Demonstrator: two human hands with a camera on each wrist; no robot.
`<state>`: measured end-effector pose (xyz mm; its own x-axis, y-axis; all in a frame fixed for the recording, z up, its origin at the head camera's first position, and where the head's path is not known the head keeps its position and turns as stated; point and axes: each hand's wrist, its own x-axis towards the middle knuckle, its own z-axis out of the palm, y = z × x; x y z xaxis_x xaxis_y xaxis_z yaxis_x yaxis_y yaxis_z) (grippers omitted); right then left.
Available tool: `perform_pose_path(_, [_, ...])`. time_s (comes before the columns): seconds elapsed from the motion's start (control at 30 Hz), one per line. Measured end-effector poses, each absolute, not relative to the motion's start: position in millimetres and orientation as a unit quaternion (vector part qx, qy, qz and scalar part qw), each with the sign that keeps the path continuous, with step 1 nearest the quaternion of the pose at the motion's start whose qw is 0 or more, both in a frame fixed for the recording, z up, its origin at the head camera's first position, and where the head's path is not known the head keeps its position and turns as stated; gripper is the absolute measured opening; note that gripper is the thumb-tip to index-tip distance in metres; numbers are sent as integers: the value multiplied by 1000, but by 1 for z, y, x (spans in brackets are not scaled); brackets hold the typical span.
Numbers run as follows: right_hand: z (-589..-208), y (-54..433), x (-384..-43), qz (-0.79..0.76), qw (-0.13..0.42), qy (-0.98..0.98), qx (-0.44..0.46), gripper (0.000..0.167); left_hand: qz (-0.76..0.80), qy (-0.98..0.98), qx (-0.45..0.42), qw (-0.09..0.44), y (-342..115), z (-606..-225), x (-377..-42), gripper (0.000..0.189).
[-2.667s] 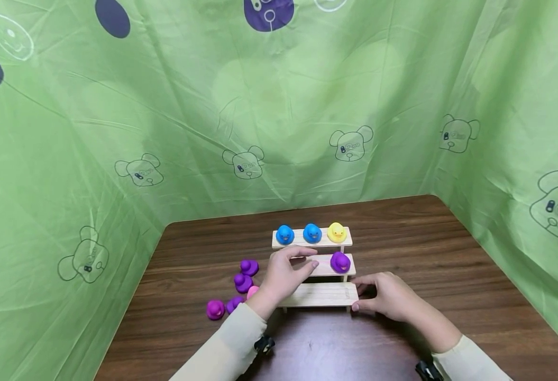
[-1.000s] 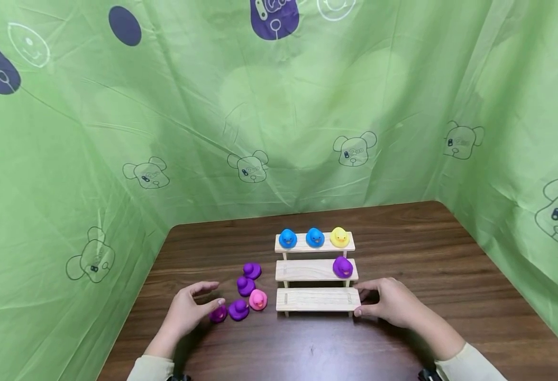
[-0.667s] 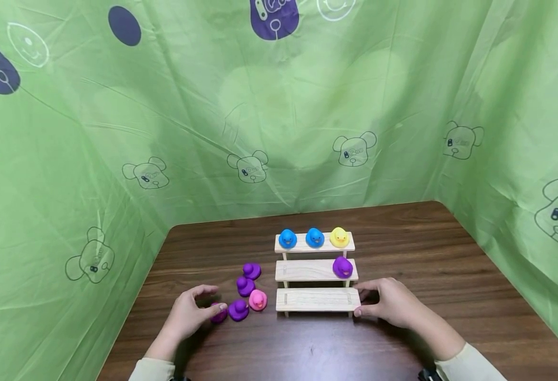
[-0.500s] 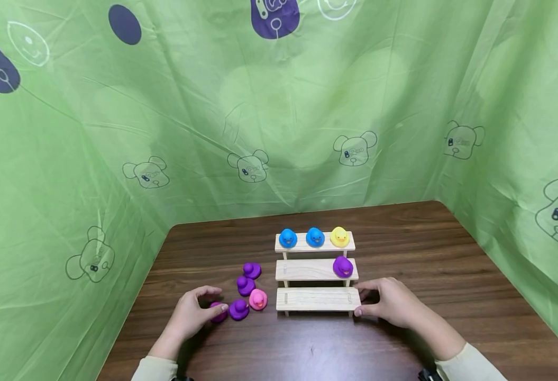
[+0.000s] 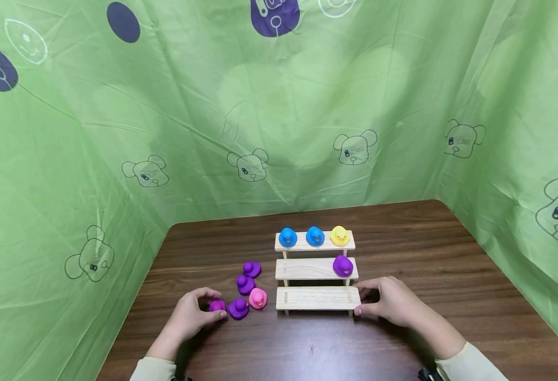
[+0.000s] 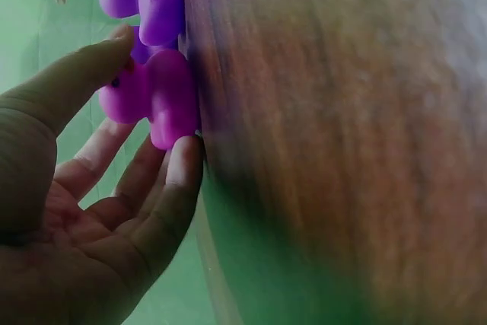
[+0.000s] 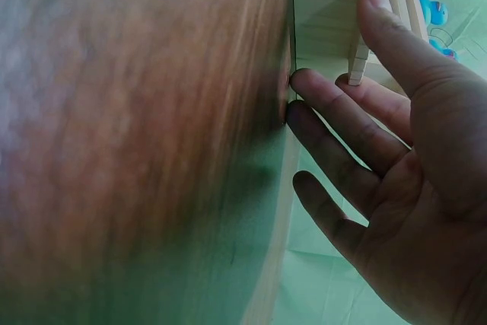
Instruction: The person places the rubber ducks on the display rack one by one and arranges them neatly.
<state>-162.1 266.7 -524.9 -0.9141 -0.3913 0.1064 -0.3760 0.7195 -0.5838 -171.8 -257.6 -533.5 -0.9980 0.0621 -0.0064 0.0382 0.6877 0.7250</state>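
Observation:
My left hand (image 5: 189,315) has its thumb and fingers around a magenta rubber duck (image 5: 217,306) on the table. In the left wrist view the thumb lies at the head side of the magenta duck (image 6: 156,97) and a fingertip touches its tail end. My right hand (image 5: 389,302) holds the right end of the lowest board of a three-tier wooden stand (image 5: 318,299), thumb in front and fingers behind. A purple duck (image 5: 342,266) sits at the right of the middle tier. Two blue ducks (image 5: 287,237) and a yellow duck (image 5: 339,236) stand on the top tier.
Beside the left hand lie three purple ducks (image 5: 239,308) and a pink duck (image 5: 258,299), left of the stand. They rest on a brown wood-grain table (image 5: 402,233). Green printed cloth (image 5: 298,106) hangs around its back and sides.
My left hand has moved from over the middle tier leftward to the magenta duck, and its thumb and fingers have closed around it. The right hand stays at the stand.

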Motion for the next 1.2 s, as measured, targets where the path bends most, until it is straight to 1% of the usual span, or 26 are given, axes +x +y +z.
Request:
perform_pose_path(0.2, [-525,267,-162,-314,12,926,-208,55,407,913,3,8,-260,-535,-171,40])
perform_pose_path(0.37, [-525,267,-163,-316,12,926,-208,56,388,922,3,-2,-262,-535,-171,36])
perform_pose_path(0.6, [-525,267,-162,-316,13,925,-209,57,407,914,5,-4,-262,-536,-171,31])
perform_pose_path(0.73, [-525,267,-163,-317,13,925,-209,57,436,900,-3,-17,-261,-538,-173,32])
perform_pose_path(0.93, [-526,268,-163,-315,13,926,-209,57,474,881,-7,-16,-256,-535,-172,33])
perform_pose_path(1.2, [-527,267,-163,-311,11,928,-206,58,488,872,28,-34,-248,-523,-175,33])
